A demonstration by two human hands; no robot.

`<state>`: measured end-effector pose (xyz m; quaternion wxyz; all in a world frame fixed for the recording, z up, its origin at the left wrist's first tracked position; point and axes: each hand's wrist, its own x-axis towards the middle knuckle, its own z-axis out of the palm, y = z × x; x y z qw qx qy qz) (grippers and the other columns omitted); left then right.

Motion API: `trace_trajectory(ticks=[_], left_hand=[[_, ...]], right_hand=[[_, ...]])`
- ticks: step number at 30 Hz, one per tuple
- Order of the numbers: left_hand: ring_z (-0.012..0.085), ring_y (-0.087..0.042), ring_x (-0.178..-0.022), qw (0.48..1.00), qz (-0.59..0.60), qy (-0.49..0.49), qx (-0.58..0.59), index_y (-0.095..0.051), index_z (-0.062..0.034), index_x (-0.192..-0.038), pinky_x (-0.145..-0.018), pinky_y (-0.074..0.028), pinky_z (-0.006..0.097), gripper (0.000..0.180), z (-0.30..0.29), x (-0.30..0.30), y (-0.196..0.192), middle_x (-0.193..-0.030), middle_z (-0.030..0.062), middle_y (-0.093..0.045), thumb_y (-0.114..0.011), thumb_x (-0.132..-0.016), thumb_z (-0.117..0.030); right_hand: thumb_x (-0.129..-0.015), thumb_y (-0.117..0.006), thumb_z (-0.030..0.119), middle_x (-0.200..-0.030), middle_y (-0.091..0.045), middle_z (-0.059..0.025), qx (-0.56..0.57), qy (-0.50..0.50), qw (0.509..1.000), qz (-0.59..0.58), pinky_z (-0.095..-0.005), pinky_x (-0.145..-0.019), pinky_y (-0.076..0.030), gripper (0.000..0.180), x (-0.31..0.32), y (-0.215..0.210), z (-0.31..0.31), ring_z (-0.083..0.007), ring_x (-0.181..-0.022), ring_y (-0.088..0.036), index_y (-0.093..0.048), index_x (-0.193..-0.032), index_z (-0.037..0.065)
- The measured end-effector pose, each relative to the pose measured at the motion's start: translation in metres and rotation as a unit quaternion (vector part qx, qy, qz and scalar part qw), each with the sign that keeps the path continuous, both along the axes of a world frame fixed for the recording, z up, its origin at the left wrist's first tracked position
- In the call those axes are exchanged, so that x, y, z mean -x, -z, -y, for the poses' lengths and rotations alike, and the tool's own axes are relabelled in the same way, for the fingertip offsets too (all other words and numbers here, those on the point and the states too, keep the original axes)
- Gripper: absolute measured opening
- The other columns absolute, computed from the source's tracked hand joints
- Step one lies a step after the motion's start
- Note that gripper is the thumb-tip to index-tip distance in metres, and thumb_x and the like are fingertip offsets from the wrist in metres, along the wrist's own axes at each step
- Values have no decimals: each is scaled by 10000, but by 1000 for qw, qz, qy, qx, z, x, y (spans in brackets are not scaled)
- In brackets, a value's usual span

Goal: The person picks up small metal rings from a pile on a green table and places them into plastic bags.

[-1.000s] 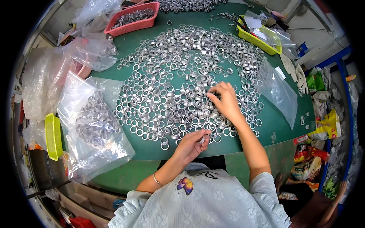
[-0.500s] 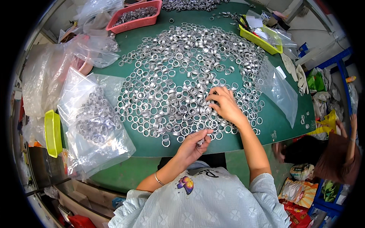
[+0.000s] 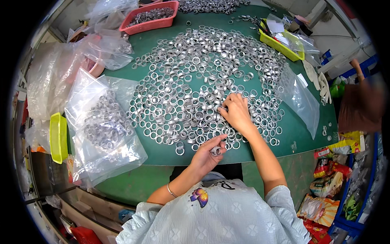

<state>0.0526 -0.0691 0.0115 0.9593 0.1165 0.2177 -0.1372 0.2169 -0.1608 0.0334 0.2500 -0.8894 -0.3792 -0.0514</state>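
Many silvery metal rings [image 3: 164,106] lie spread in a loose heap over the green table. Close to the table's front edge, my left hand [image 3: 204,157] curls its fingers around a few metal rings [image 3: 215,151], which show at the fingertips. My right hand [image 3: 237,112] reaches into the middle of the heap, fingers bent and drawn together over the rings there. What sits between its fingertips is hidden. Left of the heap, a clear plastic bag [image 3: 134,153] with a batch of similar rings inside lies over the table edge.
A pink basket [image 3: 151,27] of metal parts stands at the far left, and a yellow-green basket [image 3: 289,49] at the far right. An upright yellow-green basket [image 3: 59,138] is at the left. Flat plastic bag [image 3: 302,106] and white gloves [image 3: 323,87] lie right. Another person [image 3: 361,103] is beyond.
My left hand has turned and loosened slightly, showing more of its rings. My right hand stays in the heap, its fingers more drawn together. The other person has moved farther away on the right.
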Motion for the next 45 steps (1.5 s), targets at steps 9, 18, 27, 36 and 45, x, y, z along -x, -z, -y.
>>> trace_trajectory(ticks=[9, 18, 27, 36, 45], left_hand=[[213, -613, -976, 997, 2, -81, 2, -464, -43, -1294, -824, -524, 332, 394, -4, -5, -12, -1124, 106, -599, -519, -945, -218], [174, -572, -1005, 998, 5, -59, -16, -444, -33, -1307, -776, -503, 251, 449, -5, 2, -14, -1248, 118, -539, -565, -876, -50], [151, -603, -866, 995, 33, -49, 80, -559, -5, -1173, -701, -524, 245, 288, -11, 3, 5, -1168, 151, -595, -520, -937, -167], [241, -582, -1076, 995, -2, -90, 31, -429, -67, -1326, -823, -554, 320, 403, -9, -1, -14, -1329, 168, -475, -487, -962, -229], [268, -549, -1138, 960, 177, -42, 213, -450, -52, -1304, -895, -520, 379, 399, -11, 6, 49, -1273, 141, -519, -503, -952, -232]], right_hand=[[-719, -692, 175, -801, -622, -104, 26, -207, 926, -316, -381, -804, -430, 187, 13, -47, 18, -299, -844, -549, -681, -856, 49], [-725, -649, 34, -890, -553, -70, -51, -104, 992, 41, -372, -776, -400, 135, -10, -1, -9, -255, -881, -517, -657, -858, 59], [-727, -615, 10, -875, -553, -64, -14, -89, 996, 20, -372, -798, -373, 121, -2, -2, -11, -256, -915, -497, -638, -836, 60], [-772, -632, 46, -807, -610, -105, -88, -163, 947, -264, -360, -719, -457, 87, 16, -44, 3, -266, -775, -580, -621, -835, -13], [-750, -675, 53, -826, -542, -84, -81, -129, 976, -158, -345, -730, -430, 117, 3, -9, -15, -234, -794, -531, -603, -823, -4]])
